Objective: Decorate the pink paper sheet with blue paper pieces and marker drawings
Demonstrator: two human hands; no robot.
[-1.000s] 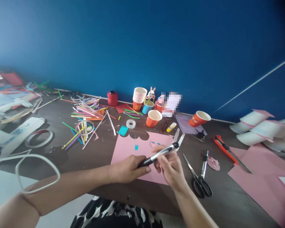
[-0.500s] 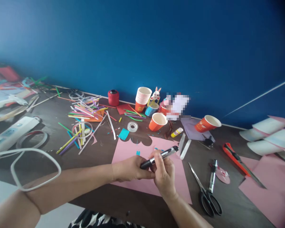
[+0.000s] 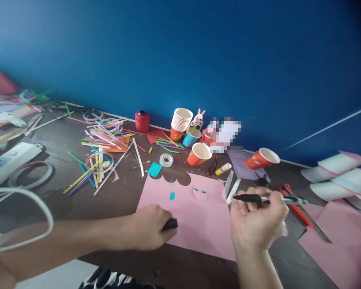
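Observation:
My left hand [image 3: 152,226] is closed around a black marker cap [image 3: 169,224] over the lower left part of a pink paper sheet [image 3: 204,224]. In my right hand [image 3: 257,218] is the uncapped marker [image 3: 249,198], its dark tip pointing left beyond the sheet's right edge. The sheet has a scalloped cut along its top. On it lie a small blue paper piece [image 3: 172,196] and a pink half-round piece [image 3: 200,194] with blue bits on its upper edge.
Colored strips [image 3: 108,136] are heaped at the left, near a power strip [image 3: 13,162]. Behind the sheet stand stacked cups [image 3: 181,122], a single cup [image 3: 199,155] and a tape roll [image 3: 166,160]. A box cutter [image 3: 303,216] lies right, near white paper rolls [image 3: 333,182].
The marker has come out of its cap. My right hand has moved right with the marker, while my left hand has shifted left and down with the cap. The half-round piece is uncovered.

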